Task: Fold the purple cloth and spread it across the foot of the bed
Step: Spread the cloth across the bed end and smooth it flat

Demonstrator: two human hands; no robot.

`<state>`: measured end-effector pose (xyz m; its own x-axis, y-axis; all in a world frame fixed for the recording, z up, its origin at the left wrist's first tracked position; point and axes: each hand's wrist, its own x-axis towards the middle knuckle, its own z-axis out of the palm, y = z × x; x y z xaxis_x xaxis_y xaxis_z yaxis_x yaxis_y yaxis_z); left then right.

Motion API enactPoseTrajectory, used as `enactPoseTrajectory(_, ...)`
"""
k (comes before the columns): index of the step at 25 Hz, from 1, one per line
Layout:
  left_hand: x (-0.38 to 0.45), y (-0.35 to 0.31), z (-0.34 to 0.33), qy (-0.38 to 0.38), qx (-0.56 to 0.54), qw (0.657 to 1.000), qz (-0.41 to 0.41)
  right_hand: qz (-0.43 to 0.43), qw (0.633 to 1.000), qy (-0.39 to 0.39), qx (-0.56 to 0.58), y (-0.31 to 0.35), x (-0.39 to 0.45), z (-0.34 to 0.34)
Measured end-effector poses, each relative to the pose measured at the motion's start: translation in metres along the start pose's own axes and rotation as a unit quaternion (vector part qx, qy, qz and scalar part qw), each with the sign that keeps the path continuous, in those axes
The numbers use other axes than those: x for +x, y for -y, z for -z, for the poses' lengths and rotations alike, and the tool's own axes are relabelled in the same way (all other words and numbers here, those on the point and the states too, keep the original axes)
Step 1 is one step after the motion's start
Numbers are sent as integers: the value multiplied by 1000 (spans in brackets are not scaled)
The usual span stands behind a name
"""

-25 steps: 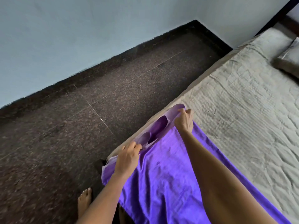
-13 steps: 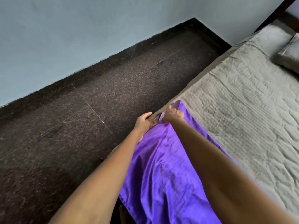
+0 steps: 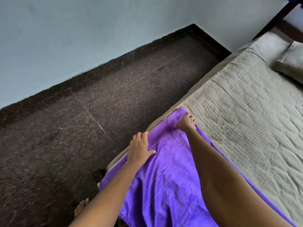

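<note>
Purple cloth (image 3: 167, 171) lies as a folded band over the bed (image 3: 246, 128), along its floor-side edge, so it can run across the foot. My left hand (image 3: 139, 149) rests open and flat at that edge, fingers spread to press the fold down. My right hand (image 3: 186, 122), nearer the pillow (image 3: 291, 63), is curled on the cloth's far corner, seemingly pinning it square.

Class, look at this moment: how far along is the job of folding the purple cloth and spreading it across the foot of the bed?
Done: the purple cloth lies on the bed, along its edge by the floor. In hand: the left hand presses flat at that edge, while the right hand holds the far corner down. Left: smoothing the wrinkles and squaring the corner. Whether it lies folded cannot be told.
</note>
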<state>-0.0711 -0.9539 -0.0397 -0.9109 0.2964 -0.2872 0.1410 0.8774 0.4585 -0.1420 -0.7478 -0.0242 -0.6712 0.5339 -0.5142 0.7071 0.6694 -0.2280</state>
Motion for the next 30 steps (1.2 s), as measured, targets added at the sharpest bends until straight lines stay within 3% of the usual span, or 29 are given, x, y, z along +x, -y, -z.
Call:
enactPoseTrajectory(2,-10,-2,-9,-29,76,997,17,67,996,23,-55,-8,4,-4)
enactPoseTrajectory(4,-13,-3,-14,-60,95,993,35,198,971,11,-132,-8,8,-3)
enactPoseTrajectory(6,-13,-3,-14,-65,92,993,41,356,900,13,-250,-2,5,-1)
enactPoseTrajectory(8,-12,-3,-14,-53,102,993,29,446,833,25,-326,5,0,-6)
enactPoseTrajectory(13,-9,-3,-10,-38,105,993,35,426,809,45,-403,11,-10,-8)
enactPoseTrajectory(17,-17,5,-12,-55,108,993,15,383,828,114,-393,18,-14,6)
enactPoseTrajectory(20,-19,18,-9,-14,55,998,2,427,778,86,-452,24,-19,12)
enactPoseTrajectory(23,-25,25,-1,-3,21,999,34,438,782,74,-436,28,-20,30)
enactPoseTrajectory(28,-23,44,20,168,-63,981,69,440,776,105,-440,33,-23,33)
enactPoseTrajectory(30,-22,53,28,187,-90,974,93,425,779,92,-452,35,-30,31)
